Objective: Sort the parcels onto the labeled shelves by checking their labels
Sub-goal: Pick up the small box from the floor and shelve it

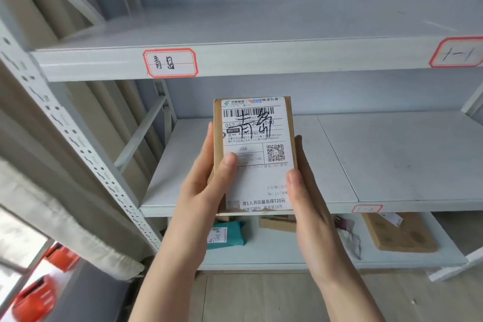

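A flat brown cardboard parcel (254, 123) is held upright in front of the grey shelving, its white shipping label facing me with black handwritten characters over the barcode. My left hand (206, 185) grips its left edge, thumb on the label. My right hand (305, 191) grips its right edge, thumb at the label's lower right. The upper shelf (287, 57) carries a red-bordered tag (170, 63) with handwritten characters on its front edge. Another red-bordered tag (457, 52) sits at the far right. The middle shelf (392, 159) behind the parcel has a small red-bordered tag (367, 208).
On the bottom shelf lie a teal parcel (227, 235), a small cardboard parcel (277, 223), a grey bag (350, 238) and a flat brown envelope (400, 232). A perforated upright post (78, 144) stands at the left, with curtains behind. Orange objects (36, 298) lie at the lower left.
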